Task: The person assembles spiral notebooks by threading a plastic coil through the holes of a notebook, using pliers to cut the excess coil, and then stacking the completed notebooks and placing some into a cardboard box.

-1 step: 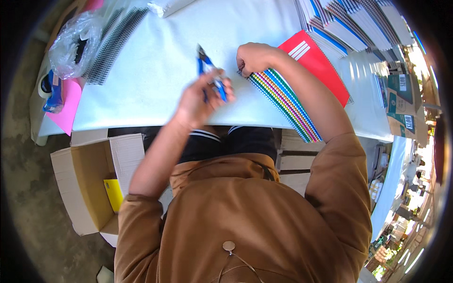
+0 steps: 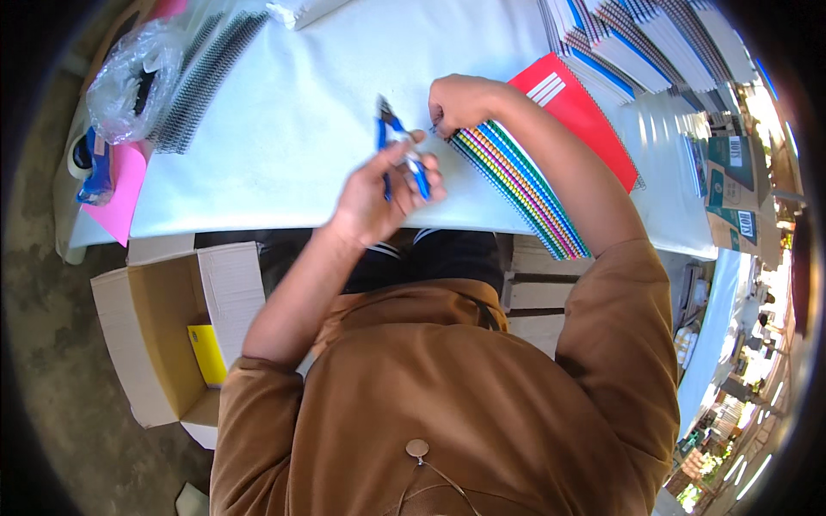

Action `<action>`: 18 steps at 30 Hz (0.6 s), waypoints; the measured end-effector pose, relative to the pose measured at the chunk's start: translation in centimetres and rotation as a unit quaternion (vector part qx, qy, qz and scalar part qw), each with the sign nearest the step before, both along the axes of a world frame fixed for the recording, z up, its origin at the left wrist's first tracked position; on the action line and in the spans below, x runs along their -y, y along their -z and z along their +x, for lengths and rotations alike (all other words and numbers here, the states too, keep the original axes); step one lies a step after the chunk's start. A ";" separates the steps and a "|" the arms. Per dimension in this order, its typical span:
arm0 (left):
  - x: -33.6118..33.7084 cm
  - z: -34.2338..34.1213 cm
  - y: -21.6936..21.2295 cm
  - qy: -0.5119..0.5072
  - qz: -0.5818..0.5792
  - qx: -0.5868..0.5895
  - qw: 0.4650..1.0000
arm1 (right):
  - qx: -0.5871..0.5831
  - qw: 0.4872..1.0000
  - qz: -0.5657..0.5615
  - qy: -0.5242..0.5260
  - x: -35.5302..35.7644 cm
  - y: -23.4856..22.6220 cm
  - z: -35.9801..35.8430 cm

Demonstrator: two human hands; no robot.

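Above the table's near edge, my left hand [image 2: 379, 193] is closed around pliers [image 2: 392, 125] with blue handles and dark jaws, which point away from me. A stack of spiral-bound notebooks [image 2: 525, 193] with green, yellow, orange, purple and blue coils lies to the right, its near end at the table edge. My right hand [image 2: 465, 103] is bent over the far end of these coils. Its fingers are closed at the coil tips; the exact grip is partly hidden. Beneath my right forearm, a red notebook [image 2: 581, 120] lies beside the stack.
Stacks of notebooks [image 2: 641, 47] with dark coils fill the table's far right. Loose black coils [image 2: 206, 86], a clear plastic bag [image 2: 129, 95], a tape roll [image 2: 83, 155] and pink sheet [image 2: 125, 198] lie left. Below stands an open cardboard box [image 2: 129, 344] holding a yellow item [image 2: 206, 354].
My left hand has shifted right and slightly nearer to me, carrying the pliers. My right hand stays almost still at the far coil ends.
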State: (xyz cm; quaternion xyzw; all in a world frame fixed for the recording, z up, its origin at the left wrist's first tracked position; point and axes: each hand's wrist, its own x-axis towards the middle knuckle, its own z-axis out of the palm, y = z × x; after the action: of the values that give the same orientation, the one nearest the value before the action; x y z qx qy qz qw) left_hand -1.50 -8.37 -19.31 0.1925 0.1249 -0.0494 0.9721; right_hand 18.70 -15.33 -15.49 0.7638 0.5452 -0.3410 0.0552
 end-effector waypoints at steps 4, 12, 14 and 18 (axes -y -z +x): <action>4.1 -0.4 1.0 0.077 -0.189 -0.004 0.979 | -0.017 0.999 0.017 0.037 -0.1 -0.6 -0.5; 6.5 0.5 1.7 0.101 -0.203 -0.035 0.973 | 0.029 0.995 0.048 0.081 0.6 0.2 -0.8; 6.2 0.5 2.3 0.110 -0.196 -0.027 0.974 | 0.026 0.996 0.048 0.075 0.7 0.6 -0.4; 5.0 -0.7 5.6 0.161 -0.360 0.218 0.893 | 0.035 0.996 0.042 0.074 0.1 0.8 -0.6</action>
State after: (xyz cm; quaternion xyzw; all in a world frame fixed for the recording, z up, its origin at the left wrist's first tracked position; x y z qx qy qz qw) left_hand -2.19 -13.34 -24.92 -0.1468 -0.1490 -0.2033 0.9565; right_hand 18.13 -15.48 -16.33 0.8151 0.4989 -0.2940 0.0168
